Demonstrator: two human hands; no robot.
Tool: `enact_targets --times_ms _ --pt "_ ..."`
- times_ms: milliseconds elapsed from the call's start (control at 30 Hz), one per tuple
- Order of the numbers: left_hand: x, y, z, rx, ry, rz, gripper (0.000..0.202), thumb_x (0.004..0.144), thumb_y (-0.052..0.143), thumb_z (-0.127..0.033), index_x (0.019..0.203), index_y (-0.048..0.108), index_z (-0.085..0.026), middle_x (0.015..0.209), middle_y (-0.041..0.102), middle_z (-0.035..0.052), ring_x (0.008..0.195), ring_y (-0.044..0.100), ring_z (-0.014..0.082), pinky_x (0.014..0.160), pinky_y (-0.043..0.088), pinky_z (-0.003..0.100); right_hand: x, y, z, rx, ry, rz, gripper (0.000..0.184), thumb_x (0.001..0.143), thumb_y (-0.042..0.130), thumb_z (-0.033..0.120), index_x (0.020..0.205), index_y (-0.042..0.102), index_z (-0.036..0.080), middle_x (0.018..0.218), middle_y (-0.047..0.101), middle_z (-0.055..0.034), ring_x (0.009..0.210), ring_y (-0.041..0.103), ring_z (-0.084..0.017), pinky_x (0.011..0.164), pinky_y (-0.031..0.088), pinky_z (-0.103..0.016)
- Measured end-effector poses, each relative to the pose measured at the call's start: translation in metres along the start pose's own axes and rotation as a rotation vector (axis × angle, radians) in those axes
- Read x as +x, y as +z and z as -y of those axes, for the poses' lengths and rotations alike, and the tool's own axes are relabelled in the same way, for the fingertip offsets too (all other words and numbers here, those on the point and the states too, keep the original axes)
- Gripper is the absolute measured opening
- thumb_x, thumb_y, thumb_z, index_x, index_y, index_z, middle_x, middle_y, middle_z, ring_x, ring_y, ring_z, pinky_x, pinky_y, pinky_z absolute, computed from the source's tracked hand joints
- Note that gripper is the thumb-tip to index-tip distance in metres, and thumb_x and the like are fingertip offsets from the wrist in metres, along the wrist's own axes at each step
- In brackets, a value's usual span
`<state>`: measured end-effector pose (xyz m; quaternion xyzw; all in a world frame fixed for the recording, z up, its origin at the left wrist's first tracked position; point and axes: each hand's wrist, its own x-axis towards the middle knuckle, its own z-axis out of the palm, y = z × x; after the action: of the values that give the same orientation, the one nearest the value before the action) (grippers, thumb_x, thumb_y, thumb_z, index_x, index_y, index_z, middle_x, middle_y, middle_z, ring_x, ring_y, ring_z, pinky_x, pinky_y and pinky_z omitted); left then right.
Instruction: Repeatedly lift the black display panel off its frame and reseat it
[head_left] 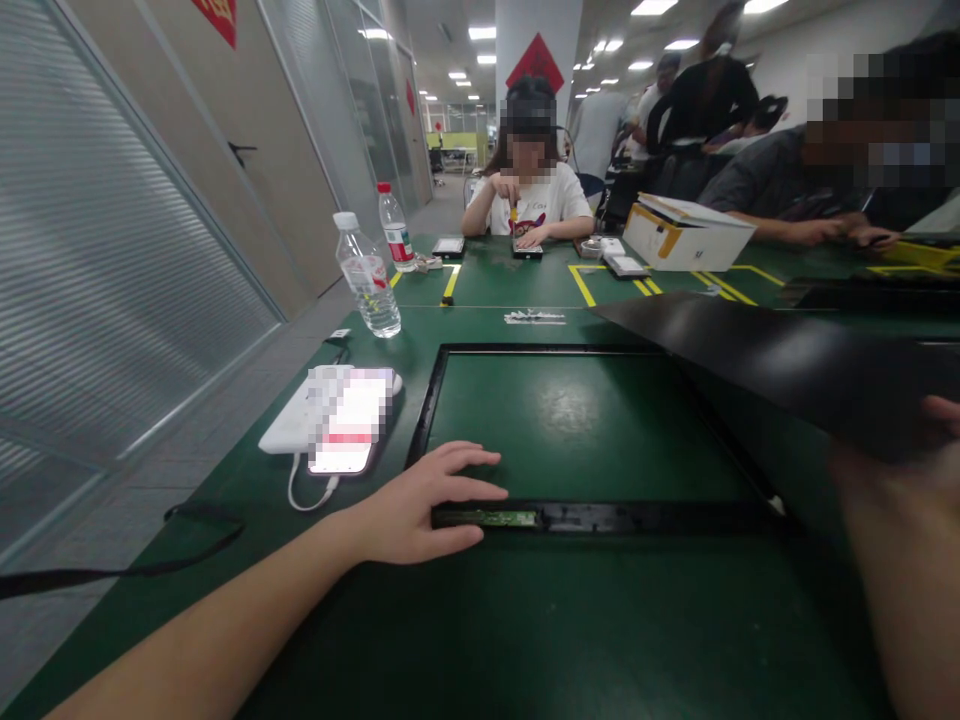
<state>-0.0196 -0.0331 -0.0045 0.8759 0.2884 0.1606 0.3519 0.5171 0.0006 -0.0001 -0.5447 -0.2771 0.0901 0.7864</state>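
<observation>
A thin, dark, glossy panel (787,365) is tilted above the right side of a black rectangular frame (652,518); it looks like a screen panel and bezel. My right hand (892,475), blurred and partly cut off by the right edge, grips the panel by its near right end. My left hand (427,505) rests at the frame's near left corner, fingers spread and thumb apart, holding nothing. Beside its fingertips, a narrow green circuit board (504,518) sits in the frame's near bar. The panel hides part of the frame's right side.
Left of the frame, a lit phone (349,420) lies against a white box-like device (292,410), joined by a cable. Two water bottles (367,280) stand behind. Across the green table (525,620) sits a person (540,195); a white box (686,235) stands at the back right.
</observation>
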Motion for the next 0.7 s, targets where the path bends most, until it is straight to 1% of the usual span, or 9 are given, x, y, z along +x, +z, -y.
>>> enact_targets --times_ms 67,133,200,267,333,400,467,600,700 --pt "0.001 0.001 -0.003 0.058 0.029 0.030 0.050 0.096 0.075 -0.035 0.145 0.069 -0.040 0.167 0.051 0.0059 0.156 0.039 0.0392 0.126 0.033 0.062 0.004 -0.001 0.002 0.152 0.018 -0.131 0.037 0.057 0.053 0.039 0.067 0.019 0.028 0.095 0.056 -0.0135 0.103 0.068 -0.037 0.082 0.054 -0.063" --pt "0.002 0.001 -0.004 0.092 0.056 0.052 0.050 0.096 0.073 -0.033 0.146 0.068 -0.040 0.167 0.050 0.0062 0.156 0.040 0.0397 0.125 0.035 0.063 0.008 -0.003 0.000 0.143 0.016 -0.166 0.038 0.055 0.052 0.039 0.067 0.018 0.029 0.093 0.055 -0.0139 0.105 0.067 -0.037 0.080 0.054 -0.062" --pt "0.003 0.002 -0.003 0.120 0.078 0.073 0.051 0.098 0.070 -0.032 0.148 0.066 -0.041 0.168 0.049 0.0067 0.157 0.039 0.0399 0.124 0.037 0.064 0.014 -0.007 -0.003 0.109 -0.002 -0.180 0.035 0.057 0.050 0.040 0.068 0.018 0.029 0.094 0.056 -0.0143 0.110 0.065 -0.038 0.081 0.054 -0.062" --pt "0.002 0.002 -0.002 0.142 0.087 0.094 0.053 0.100 0.068 -0.030 0.151 0.063 -0.042 0.169 0.048 0.0064 0.157 0.038 0.0395 0.123 0.037 0.065 0.020 -0.012 -0.007 0.071 -0.023 -0.219 0.035 0.058 0.050 0.042 0.069 0.018 0.029 0.096 0.058 -0.0145 0.114 0.064 -0.038 0.085 0.053 -0.062" --pt "0.002 0.002 -0.002 0.146 0.082 0.094 0.055 0.100 0.068 -0.028 0.151 0.062 -0.044 0.169 0.049 0.0049 0.157 0.039 0.0389 0.123 0.038 0.064 0.026 -0.016 -0.009 -0.008 -0.034 -0.267 0.031 0.061 0.048 0.044 0.069 0.022 0.030 0.099 0.061 -0.0150 0.116 0.065 -0.038 0.089 0.051 -0.063" --pt "0.002 0.002 -0.003 0.138 0.074 0.081 0.056 0.099 0.068 -0.025 0.151 0.062 -0.046 0.168 0.050 0.0037 0.156 0.040 0.0386 0.123 0.038 0.063 0.028 -0.018 -0.009 -0.102 -0.019 -0.306 0.023 0.066 0.044 0.047 0.070 0.027 0.031 0.099 0.062 -0.0160 0.117 0.065 -0.039 0.090 0.050 -0.064" --pt "0.002 0.002 -0.003 0.134 0.068 0.072 0.057 0.098 0.069 -0.023 0.150 0.063 -0.046 0.168 0.051 0.0030 0.156 0.041 0.0386 0.124 0.038 0.062 0.028 -0.018 -0.008 -0.149 0.014 -0.334 0.021 0.070 0.041 0.047 0.072 0.027 0.031 0.100 0.063 -0.0163 0.116 0.066 -0.038 0.088 0.051 -0.063" --pt "0.002 0.002 -0.005 0.144 0.056 0.082 0.055 0.099 0.069 -0.024 0.149 0.064 -0.045 0.167 0.051 0.0037 0.156 0.041 0.0385 0.124 0.038 0.062 0.023 -0.014 -0.009 -0.085 0.140 -0.273 0.032 0.061 0.046 0.043 0.077 0.021 0.030 0.100 0.061 -0.0130 0.102 0.069 -0.035 0.082 0.055 -0.057" --pt "0.003 0.002 -0.006 0.135 0.051 0.078 0.053 0.098 0.069 -0.024 0.148 0.066 -0.045 0.166 0.053 0.0039 0.155 0.043 0.0384 0.123 0.039 0.062 0.020 -0.011 -0.012 -0.119 0.210 -0.193 0.037 0.056 0.045 0.044 0.081 0.021 0.030 0.093 0.059 -0.0121 0.092 0.068 -0.036 0.076 0.055 -0.056"
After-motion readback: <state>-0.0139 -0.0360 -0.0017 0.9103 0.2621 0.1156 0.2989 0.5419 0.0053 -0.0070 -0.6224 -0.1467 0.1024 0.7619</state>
